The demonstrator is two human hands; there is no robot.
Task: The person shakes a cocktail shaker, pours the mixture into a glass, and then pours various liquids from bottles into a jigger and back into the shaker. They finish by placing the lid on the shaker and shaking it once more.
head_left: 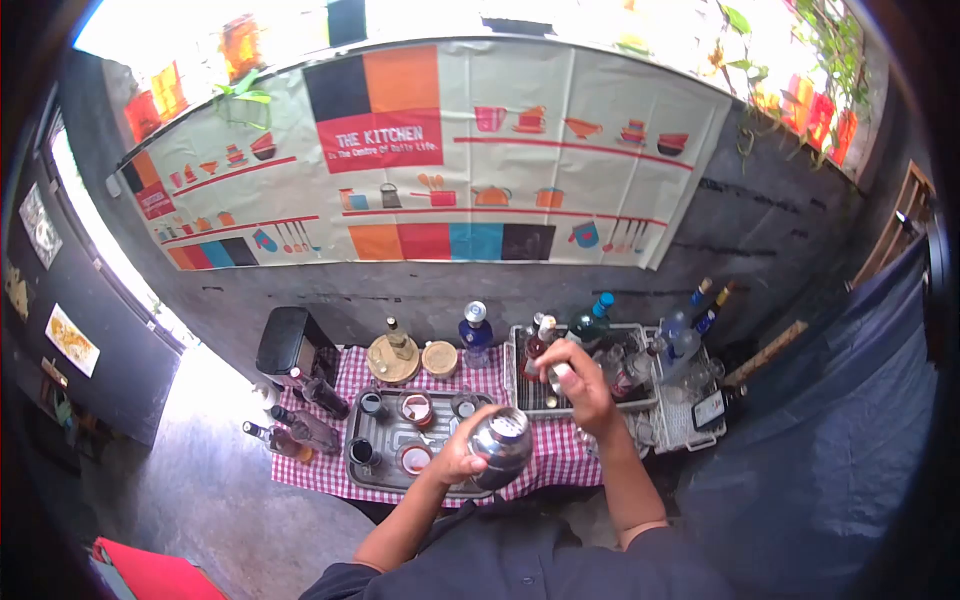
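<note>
My left hand point(459, 452) is wrapped around a metal cocktail shaker point(502, 455), which is tilted above the front of the table. The shaker's strainer top shows, with no cap over it. Raised to the right of it, my right hand point(585, 388) is closed on a small silvery shaker cap point(559, 377), partly hidden by the fingers. Beneath and left of the shaker lies a grey metal tray point(389, 437). On it stand a dark-filled glass point(362, 452), a bowl with a reddish rim point(415, 459) and several other cups.
Several bottles point(312, 428) line the table's left end beside a black bin-like container point(290, 342). A blue bottle point(476, 330) and round wooden stands point(393, 360) are at the back. Wire baskets point(640, 402) with bottles and glasses fill the right side. A checkered cloth point(565, 460) covers the table.
</note>
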